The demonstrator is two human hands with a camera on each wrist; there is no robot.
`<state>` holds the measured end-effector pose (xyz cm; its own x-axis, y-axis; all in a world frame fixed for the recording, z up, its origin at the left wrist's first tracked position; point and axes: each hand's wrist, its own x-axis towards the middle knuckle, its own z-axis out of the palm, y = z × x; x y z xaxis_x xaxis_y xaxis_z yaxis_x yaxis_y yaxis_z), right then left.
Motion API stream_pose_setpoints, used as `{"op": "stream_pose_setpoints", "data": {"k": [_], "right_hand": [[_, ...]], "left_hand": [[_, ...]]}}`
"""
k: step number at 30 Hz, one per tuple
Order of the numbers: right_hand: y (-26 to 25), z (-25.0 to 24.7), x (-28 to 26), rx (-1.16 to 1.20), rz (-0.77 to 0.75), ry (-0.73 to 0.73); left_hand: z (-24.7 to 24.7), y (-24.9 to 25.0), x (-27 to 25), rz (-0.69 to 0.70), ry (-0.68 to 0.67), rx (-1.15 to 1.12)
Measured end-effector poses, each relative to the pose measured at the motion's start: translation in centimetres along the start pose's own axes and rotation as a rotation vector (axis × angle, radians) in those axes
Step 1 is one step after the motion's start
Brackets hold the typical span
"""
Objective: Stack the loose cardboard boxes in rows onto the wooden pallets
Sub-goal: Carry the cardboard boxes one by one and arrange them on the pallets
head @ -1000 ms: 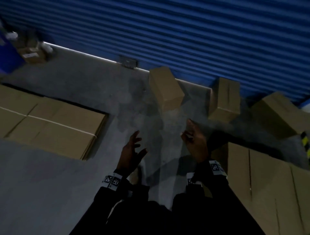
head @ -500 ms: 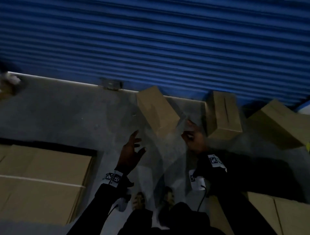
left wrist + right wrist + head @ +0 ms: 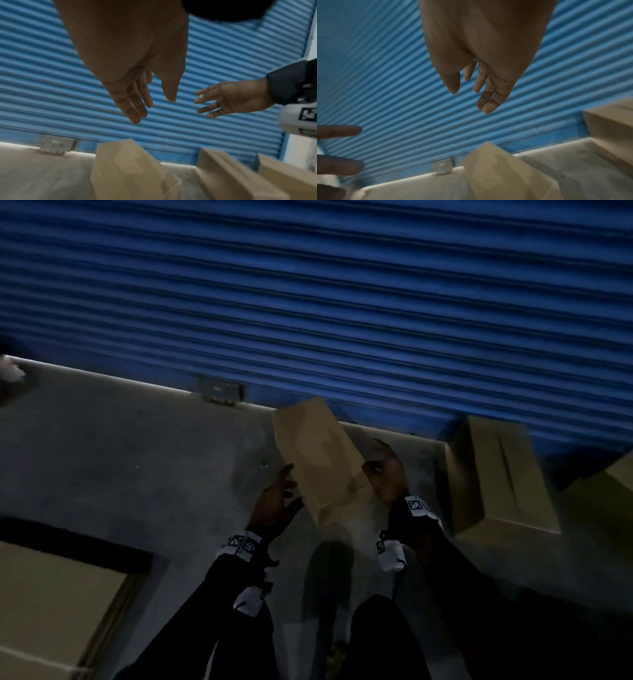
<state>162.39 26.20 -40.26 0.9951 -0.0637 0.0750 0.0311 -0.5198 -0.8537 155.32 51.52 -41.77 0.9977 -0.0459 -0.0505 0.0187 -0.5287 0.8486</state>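
A loose cardboard box (image 3: 318,460) lies slanted on the concrete floor in front of the blue shutter. My left hand (image 3: 281,494) hovers at its left side with straight, spread fingers. My right hand (image 3: 380,470) hovers at its right side, fingers also loose and spread. In the left wrist view the left hand (image 3: 154,109) sits above the box (image 3: 130,170) with a gap between them. The right wrist view shows the right hand (image 3: 471,97) likewise clear of the box (image 3: 503,174). Neither hand holds anything.
A second box (image 3: 500,474) stands just right of the right hand, and a third box (image 3: 609,484) at the right edge. Stacked flat-topped boxes (image 3: 51,611) fill the lower left. The blue roller shutter (image 3: 342,302) closes off the far side. My feet are below the hands.
The view has closed in on the shutter. Both hands have reached forward to flank the slanted box, and the box stacks at lower left and right have slid mostly out of view.
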Motion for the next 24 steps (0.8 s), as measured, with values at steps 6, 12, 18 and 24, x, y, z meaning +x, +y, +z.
{"op": "stream_pose_setpoints", "data": {"k": [6,12,18,24], "right_hand": [[15.5,8.1,5.7,0.005,0.109,0.027],[25.4,15.0,10.2,-0.140,0.211,-0.033],[32.6,17.8,12.8,-0.542,0.300,-0.111],[33.9,16.7,11.7,-0.675,0.214,-0.078]], "left_hand": [[11.3,-14.0,9.0,0.039,-0.064,0.092],[18.2,-23.6,13.4,0.074,-0.117,0.262],[23.8,-27.9,18.3,0.050,-0.242,0.470],[25.7,-27.7,19.2,-0.044,-0.190,0.459]]}}
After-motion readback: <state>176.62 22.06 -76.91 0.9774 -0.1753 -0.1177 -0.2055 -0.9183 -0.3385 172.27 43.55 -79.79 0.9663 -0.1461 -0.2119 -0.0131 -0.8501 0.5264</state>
